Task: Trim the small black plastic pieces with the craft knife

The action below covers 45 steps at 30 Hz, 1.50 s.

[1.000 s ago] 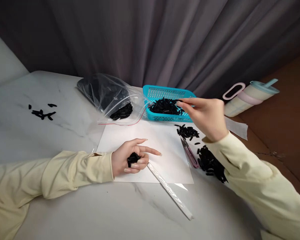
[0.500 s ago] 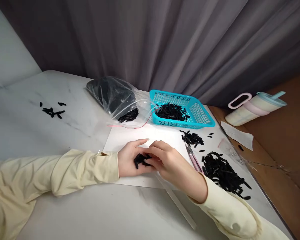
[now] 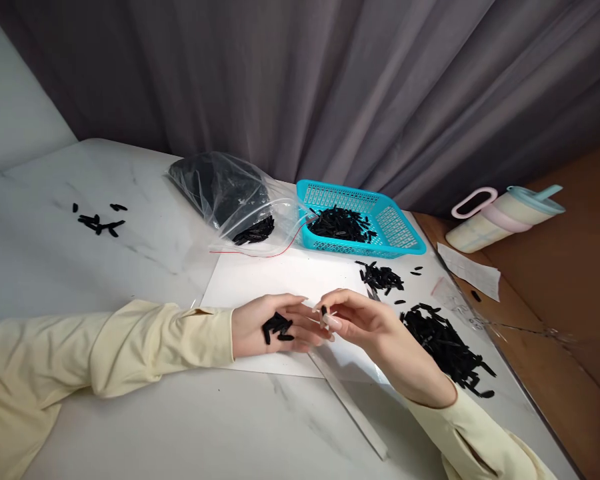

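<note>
Black pieces rest on unclenched left hand; right hand, pinching one, overlaps scissors.

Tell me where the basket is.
In the head view, the basket sits right of centre on the table, just right of the bag, near the curtain.

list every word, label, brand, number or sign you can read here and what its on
No readable text anywhere.
White paper slip: any print is too small to read.
Clear plastic at the right table edge: its faint marks are too blurred.
Tumbler, blue basket, zip bag, black pieces: none legible.
</note>
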{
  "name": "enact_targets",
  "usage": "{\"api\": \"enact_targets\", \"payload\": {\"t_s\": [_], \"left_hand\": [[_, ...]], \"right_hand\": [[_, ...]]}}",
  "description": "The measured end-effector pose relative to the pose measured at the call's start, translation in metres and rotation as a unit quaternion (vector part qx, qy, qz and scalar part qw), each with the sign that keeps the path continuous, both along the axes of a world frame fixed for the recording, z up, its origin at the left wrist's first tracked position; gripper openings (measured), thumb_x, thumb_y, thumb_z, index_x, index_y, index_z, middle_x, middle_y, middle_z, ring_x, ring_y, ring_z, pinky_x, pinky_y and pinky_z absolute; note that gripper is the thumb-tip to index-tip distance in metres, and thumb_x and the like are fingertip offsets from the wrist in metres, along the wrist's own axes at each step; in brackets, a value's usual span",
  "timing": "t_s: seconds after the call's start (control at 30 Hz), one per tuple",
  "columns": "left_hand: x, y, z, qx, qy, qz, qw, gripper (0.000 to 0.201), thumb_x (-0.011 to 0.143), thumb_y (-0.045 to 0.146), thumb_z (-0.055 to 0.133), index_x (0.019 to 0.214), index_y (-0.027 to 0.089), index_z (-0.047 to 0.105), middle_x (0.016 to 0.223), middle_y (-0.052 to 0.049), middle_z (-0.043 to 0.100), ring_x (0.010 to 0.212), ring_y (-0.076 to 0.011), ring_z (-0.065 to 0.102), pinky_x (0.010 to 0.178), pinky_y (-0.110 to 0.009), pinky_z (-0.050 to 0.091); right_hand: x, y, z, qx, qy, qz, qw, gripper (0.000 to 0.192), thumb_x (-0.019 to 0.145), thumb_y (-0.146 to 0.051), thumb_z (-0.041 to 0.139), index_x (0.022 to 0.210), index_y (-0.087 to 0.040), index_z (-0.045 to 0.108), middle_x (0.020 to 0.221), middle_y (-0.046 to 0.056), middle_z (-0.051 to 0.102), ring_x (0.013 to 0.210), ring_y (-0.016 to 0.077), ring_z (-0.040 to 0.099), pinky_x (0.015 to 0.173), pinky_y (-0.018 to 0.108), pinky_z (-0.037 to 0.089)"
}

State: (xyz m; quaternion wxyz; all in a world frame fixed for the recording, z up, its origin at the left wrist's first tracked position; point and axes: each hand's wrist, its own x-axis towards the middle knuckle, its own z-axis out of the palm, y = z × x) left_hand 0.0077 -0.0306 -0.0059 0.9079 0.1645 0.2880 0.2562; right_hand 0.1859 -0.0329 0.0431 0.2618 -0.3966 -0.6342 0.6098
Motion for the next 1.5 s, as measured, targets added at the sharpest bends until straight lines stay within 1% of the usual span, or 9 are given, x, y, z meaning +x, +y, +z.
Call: {"api": "enact_targets", "payload": {"t_s": [0.17, 0.33, 0.4, 0.57, 0.63, 0.93, 1.1, 1.3, 1.5], "left_hand": [[0.001, -0.003, 0.0, 0.189, 0.163, 0.028, 0.968, 0.033, 0.082, 0.039, 0.054, 0.064, 0.012, 0.054, 0.04, 0.006, 0.043, 0.031, -0.0022, 0.025, 0.033, -0.016, 0.021], [-0.002, -0.007, 0.001, 0.349, 0.304, 0.052, 0.885, 0.04, 0.083, 0.044, 0.049, 0.055, 0.017, 0.045, 0.038, 0.01, 0.023, 0.033, -0.0036, 0.019, 0.033, -0.019, 0.016], [-0.005, -0.01, 0.001, 0.467, 0.353, 0.077, 0.807, 0.041, 0.087, 0.037, 0.044, 0.052, 0.017, 0.043, 0.039, 0.008, 0.025, 0.036, -0.0044, 0.023, 0.036, -0.02, 0.02], [-0.012, -0.013, -0.002, 0.78, 0.325, 0.122, 0.52, 0.034, 0.083, 0.014, 0.046, 0.051, 0.018, 0.036, 0.043, 0.007, 0.03, 0.038, -0.0061, 0.024, 0.04, -0.023, 0.022], [-0.014, -0.013, -0.004, 0.812, 0.317, 0.107, 0.477, 0.025, 0.083, 0.013, 0.046, 0.059, 0.019, 0.042, 0.044, 0.008, 0.033, 0.037, -0.0064, 0.027, 0.039, -0.022, 0.024], [-0.012, -0.019, -0.009, 0.735, 0.382, 0.036, 0.559, 0.017, 0.087, 0.024, 0.042, 0.072, 0.019, 0.048, 0.044, 0.009, 0.029, 0.036, -0.0064, 0.028, 0.041, -0.02, 0.026], [-0.01, -0.025, -0.001, 0.645, 0.428, 0.052, 0.631, 0.033, 0.084, 0.03, 0.047, 0.057, 0.02, 0.031, 0.048, 0.007, 0.026, 0.043, -0.0076, 0.022, 0.045, -0.023, 0.022], [-0.008, -0.027, 0.006, 0.606, 0.375, -0.013, 0.701, 0.035, 0.087, 0.028, 0.04, 0.056, 0.02, 0.026, 0.047, 0.007, 0.02, 0.043, -0.0074, 0.017, 0.044, -0.025, 0.02], [-0.003, -0.025, 0.014, 0.503, 0.3, -0.114, 0.802, 0.04, 0.09, 0.039, 0.033, 0.059, 0.018, 0.045, 0.046, 0.006, 0.03, 0.044, -0.007, 0.028, 0.045, -0.022, 0.025]], "right_hand": [[0.012, -0.012, -0.015, -0.158, 0.117, -0.003, 0.98, 0.014, 0.084, -0.029, 0.058, 0.084, -0.016, 0.053, 0.075, 0.002, 0.059, 0.058, 0.008, 0.051, 0.057, 0.023, 0.04], [0.012, -0.015, -0.03, -0.148, 0.115, -0.029, 0.982, 0.016, 0.078, -0.027, 0.066, 0.084, -0.014, 0.059, 0.069, 0.001, 0.06, 0.052, 0.0067, 0.051, 0.052, 0.022, 0.042], [0.011, -0.015, -0.033, -0.15, 0.11, -0.034, 0.982, 0.016, 0.074, -0.025, 0.07, 0.082, -0.014, 0.062, 0.063, 0.0, 0.061, 0.053, 0.0073, 0.054, 0.055, 0.022, 0.046], [0.008, -0.019, -0.035, -0.158, 0.114, -0.05, 0.98, 0.014, 0.07, -0.023, 0.072, 0.079, -0.013, 0.067, 0.06, 0.001, 0.065, 0.056, 0.0098, 0.06, 0.059, 0.024, 0.051], [0.007, -0.022, -0.034, -0.141, 0.104, -0.059, 0.983, 0.014, 0.07, -0.023, 0.072, 0.078, -0.013, 0.068, 0.058, 0.001, 0.064, 0.053, 0.0101, 0.059, 0.056, 0.024, 0.052], [0.005, -0.029, -0.034, -0.069, 0.099, -0.077, 0.99, 0.024, 0.073, -0.025, 0.069, 0.095, -0.016, 0.068, 0.068, -0.001, 0.056, 0.051, 0.0083, 0.055, 0.05, 0.024, 0.05], [0.008, -0.028, -0.032, 0.04, 0.046, -0.067, 0.996, 0.023, 0.086, -0.025, 0.055, 0.107, -0.022, 0.064, 0.074, 0.0, 0.048, 0.057, 0.0069, 0.049, 0.053, 0.02, 0.046], [0.002, -0.03, -0.036, -0.068, 0.127, -0.139, 0.98, 0.024, 0.069, -0.029, 0.074, 0.075, -0.017, 0.053, 0.057, -0.004, 0.052, 0.044, 0.0084, 0.051, 0.042, 0.021, 0.045], [-0.006, -0.04, -0.04, -0.035, 0.13, -0.196, 0.971, 0.045, 0.06, -0.026, 0.079, 0.054, -0.018, 0.035, 0.054, -0.004, 0.056, 0.036, 0.0052, 0.044, 0.034, 0.019, 0.034]]}}
